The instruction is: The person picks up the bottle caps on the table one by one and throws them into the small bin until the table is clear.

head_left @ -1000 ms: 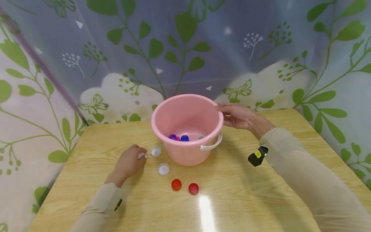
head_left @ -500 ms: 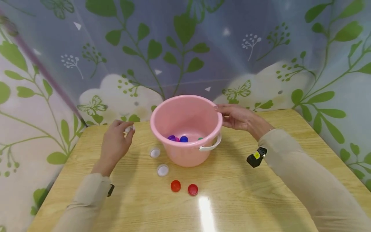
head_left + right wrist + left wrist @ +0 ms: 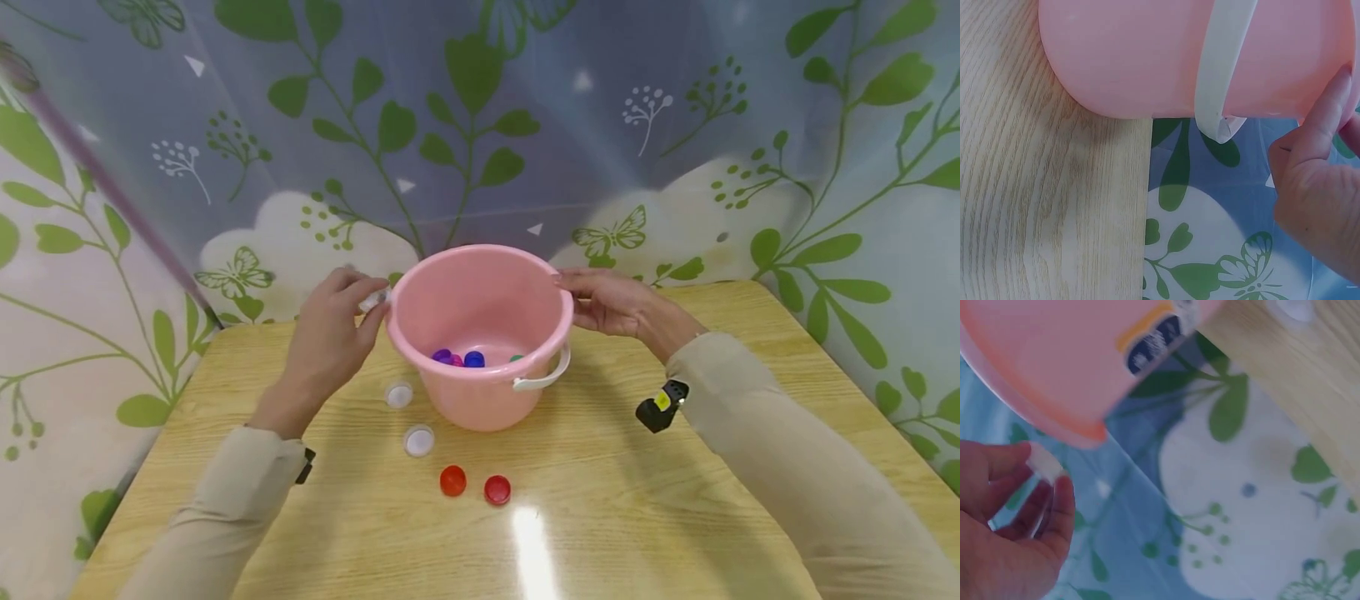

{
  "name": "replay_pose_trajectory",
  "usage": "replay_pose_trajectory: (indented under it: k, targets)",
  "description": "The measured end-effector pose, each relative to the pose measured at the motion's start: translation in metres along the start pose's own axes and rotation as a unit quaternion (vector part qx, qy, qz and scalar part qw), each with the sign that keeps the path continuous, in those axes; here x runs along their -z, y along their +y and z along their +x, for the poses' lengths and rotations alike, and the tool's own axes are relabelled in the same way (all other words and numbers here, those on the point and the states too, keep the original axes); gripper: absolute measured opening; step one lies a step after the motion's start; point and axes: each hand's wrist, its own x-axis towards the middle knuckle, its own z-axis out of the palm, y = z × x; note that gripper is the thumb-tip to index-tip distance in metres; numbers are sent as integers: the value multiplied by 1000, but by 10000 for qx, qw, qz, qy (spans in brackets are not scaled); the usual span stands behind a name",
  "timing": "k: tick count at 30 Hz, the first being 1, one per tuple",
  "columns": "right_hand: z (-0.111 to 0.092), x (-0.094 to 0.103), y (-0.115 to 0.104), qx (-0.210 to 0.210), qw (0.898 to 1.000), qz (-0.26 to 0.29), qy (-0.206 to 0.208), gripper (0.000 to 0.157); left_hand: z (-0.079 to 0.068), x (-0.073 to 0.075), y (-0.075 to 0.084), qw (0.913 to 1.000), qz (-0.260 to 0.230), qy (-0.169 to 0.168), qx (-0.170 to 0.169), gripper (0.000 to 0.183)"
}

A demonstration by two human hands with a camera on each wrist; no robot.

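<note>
One white bottle cap (image 3: 372,298) sat pinched in the left hand (image 3: 327,333), just left of the pink bucket (image 3: 480,333) rim at the centre of the head view; in the left wrist view the cap (image 3: 1044,464) showed between thumb and fingertip, close under the rim. Such a cap looked light, stiff and smooth, so a fingertip pinch across its edge probably suited it, though it could slip easily. The right hand (image 3: 615,302) lay against the rim on the right side, thumb on the wall, fingers loosely bent; whether they hooked the rim I could not tell. Two white caps (image 3: 408,417) and two red caps (image 3: 474,485) lay on the wooden table (image 3: 675,517) below the bucket, with more coloured caps (image 3: 465,358) inside it.
</note>
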Motion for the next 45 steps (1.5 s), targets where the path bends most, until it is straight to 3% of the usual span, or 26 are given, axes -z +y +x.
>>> replay_pose_trajectory:
  k: [6,14,21,32,45]
  targets:
    - [-1,1,0,14,10000,-14,45,32,12,-19,32,9947,-407,-487,-814,22]
    - [-2,3,1,37,9999,-30,114,27,20,-52,62,9838,-850,-1003,-1219,17]
    - [-3,4,1,11,9999,-45,140,31,20,-58,67,9783,-1309,-1443,-708,17]
    - [-4,6,2,19,9999,123,47,33,25,-57,67,9685,-1251,-2130,-308,18]
    - [-1,0,8,151,9997,192,58,28,24,-54,68,9611,-1233,-2471,-69,22]
